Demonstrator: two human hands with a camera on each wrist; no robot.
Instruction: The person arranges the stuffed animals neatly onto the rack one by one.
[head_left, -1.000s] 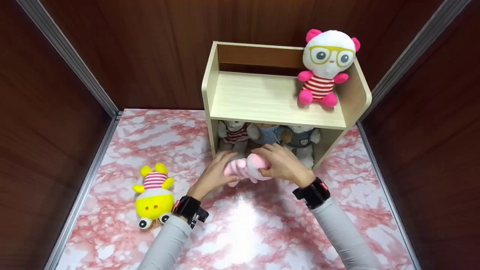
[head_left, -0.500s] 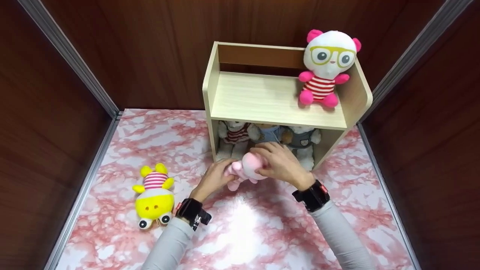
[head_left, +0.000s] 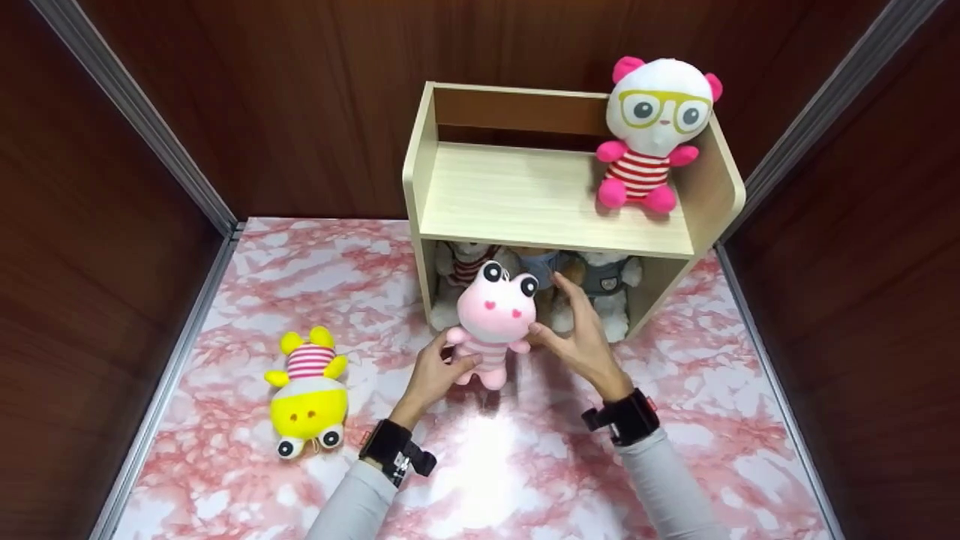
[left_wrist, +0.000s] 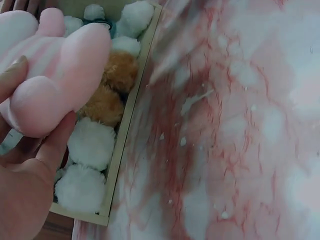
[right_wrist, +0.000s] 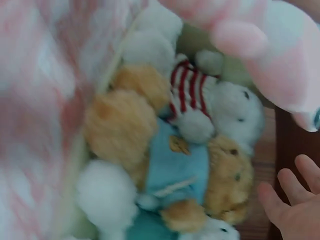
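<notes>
A pink plush frog [head_left: 496,315] with black-and-white eyes and a striped body is upright in front of the shelf, facing up at the head view. My left hand [head_left: 435,379] grips its lower body from the left; the left wrist view shows fingers [left_wrist: 56,142] and thumb around the pink body. My right hand [head_left: 589,345] is spread at the frog's right, its thumb tip right at the edge of the head. In the right wrist view, the fingers [right_wrist: 296,187] of that hand are extended, with the frog's head [right_wrist: 287,60] beyond them.
A small wooden shelf [head_left: 517,195] stands behind the hands. On its upper board sits a white-and-pink plush panda [head_left: 639,176] with yellow glasses. Several dressed teddy bears [right_wrist: 177,155] fill the lower compartment. A yellow plush frog [head_left: 307,405] lies on the marbled tabletop [head_left: 225,337] to the left.
The pink frog has turned from lying sideways between both hands to upright, face showing. My right hand has let go of its head and spread its fingers; the left keeps hold.
</notes>
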